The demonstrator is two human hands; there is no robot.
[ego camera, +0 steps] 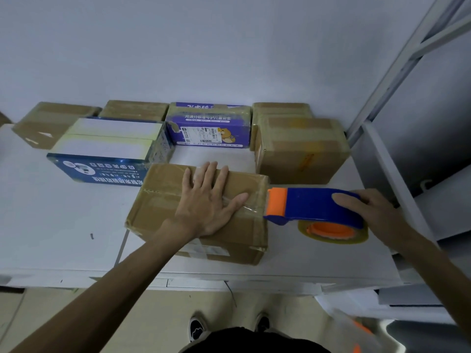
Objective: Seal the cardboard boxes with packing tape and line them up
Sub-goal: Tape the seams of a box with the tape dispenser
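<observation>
The left hand [206, 200] lies flat, fingers straight and fanned wide, palm down on the top of a brown cardboard box [158, 207] at the centre of the frame. A glossy strip of clear tape [246, 208] runs under the thumb toward the box's right edge, wrinkling slightly. At centre right the right hand [369, 212] grips the rear of a tape dispenser [311, 205], thumb laid along its smooth blue plastic body. The dispenser's orange nose meets the box's right edge, and a yellowish tape roll [334, 231] sits on an orange hub beneath.

Behind, a purple carton [209, 128] carries white Chinese characters, a barcode label and a cartoon bear. Left of centre, a blue box [102, 159] with a white top shows Chinese print upside down. Plain taped brown boxes stand at upper left [51, 121], upper centre [135, 110] and right [300, 149].

All rest on a matte white table [51, 225] against a pale wall [204, 47]. A grey metal frame [407, 59] rises at the upper right.
</observation>
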